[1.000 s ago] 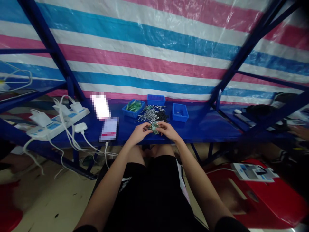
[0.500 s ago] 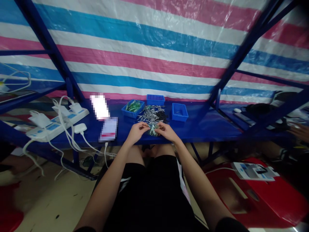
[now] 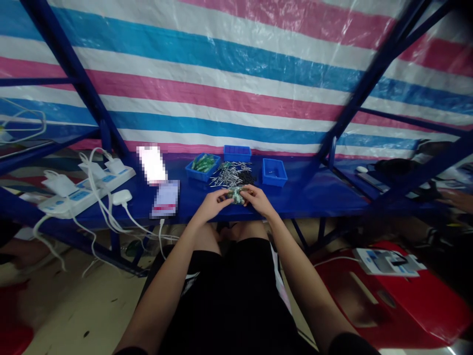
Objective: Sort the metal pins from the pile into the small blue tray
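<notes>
Near the front edge of the blue table, a small greenish clear plastic packet point(image 3: 237, 195) is stretched between my two hands. My left hand point(image 3: 217, 201) pinches its left side, and my right hand point(image 3: 254, 198) grips its right side. Pale bits show within the packet, too small to make out. Just beyond my fingers lies a heap of thin silvery rods, perhaps screws point(image 3: 231, 173), with small black pieces point(image 3: 246, 177) on its right. Green packets point(image 3: 203, 162) fill a blue bin point(image 3: 195, 174) at the heap's left.
Behind the heap stands a blue bin point(image 3: 237, 153); another blue bin point(image 3: 274, 180) is to its right. Two blurred-out phones, one a lit screen point(image 3: 152, 165), lie left, beside a power strip point(image 3: 66, 207) with trailing white cables. A red stool point(image 3: 417, 305) stands at lower right.
The packet has been raised and turned slightly between my hands, so its face looks flatter. Both hands have shifted a little; the bins and heap stay put.
</notes>
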`<action>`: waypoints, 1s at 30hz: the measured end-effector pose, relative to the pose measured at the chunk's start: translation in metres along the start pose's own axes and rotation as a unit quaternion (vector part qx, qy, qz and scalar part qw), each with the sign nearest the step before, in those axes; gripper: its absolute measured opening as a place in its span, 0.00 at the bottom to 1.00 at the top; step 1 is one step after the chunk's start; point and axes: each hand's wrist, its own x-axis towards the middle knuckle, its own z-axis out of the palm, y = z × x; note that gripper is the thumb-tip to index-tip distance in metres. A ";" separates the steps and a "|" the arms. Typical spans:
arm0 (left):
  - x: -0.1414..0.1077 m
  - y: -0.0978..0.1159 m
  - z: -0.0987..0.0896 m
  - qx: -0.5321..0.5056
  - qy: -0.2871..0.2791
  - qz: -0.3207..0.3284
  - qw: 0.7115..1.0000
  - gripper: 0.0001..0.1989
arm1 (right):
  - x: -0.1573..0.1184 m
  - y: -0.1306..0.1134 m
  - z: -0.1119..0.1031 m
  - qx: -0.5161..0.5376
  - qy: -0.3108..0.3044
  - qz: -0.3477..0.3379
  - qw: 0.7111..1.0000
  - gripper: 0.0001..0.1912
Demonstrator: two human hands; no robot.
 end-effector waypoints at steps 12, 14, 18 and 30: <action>0.000 -0.006 -0.002 0.031 0.041 -0.003 0.999 0.12 | 0.002 0.000 0.003 -0.015 -0.024 0.012 1.000 0.18; 0.000 -0.006 -0.003 0.018 0.048 -0.014 0.999 0.12 | 0.002 -0.001 0.003 -0.042 -0.033 0.009 0.999 0.14; 0.001 -0.005 -0.004 -0.005 0.053 -0.030 0.998 0.13 | 0.000 -0.005 0.003 -0.090 -0.038 -0.002 0.995 0.16; 0.002 0.000 -0.005 -0.002 0.012 -0.014 1.000 0.16 | -0.001 -0.008 0.002 -0.087 -0.022 -0.014 0.996 0.17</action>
